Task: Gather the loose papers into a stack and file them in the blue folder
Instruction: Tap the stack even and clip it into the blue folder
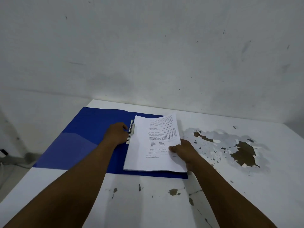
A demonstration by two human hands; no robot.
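- Two bare forearms reach in from the bottom edge across a white-painted table (156, 203) whose coating has flaked away in grey and brown patches, the largest to the right.
- The right hand (184, 151) grips the right edge of a stack of white printed paper sheets (148, 148), thumb pressed on top of the page and the other fingers hidden under or behind the stack.
- The stack lies on the right half of an open, glossy blue plastic folder (79, 140), which is spread flat on the table with its left flap reaching past the table's left edge.
- The left hand (116, 134) rests on the folder just beside the stack's left edge, its fingers curled onto a silver metal spring clip (130, 131) along the folder's spine.
- Whether the clip is already clamped on the sheets cannot be told.
- A scuffed, pale grey wall (148, 46) rises behind the table.
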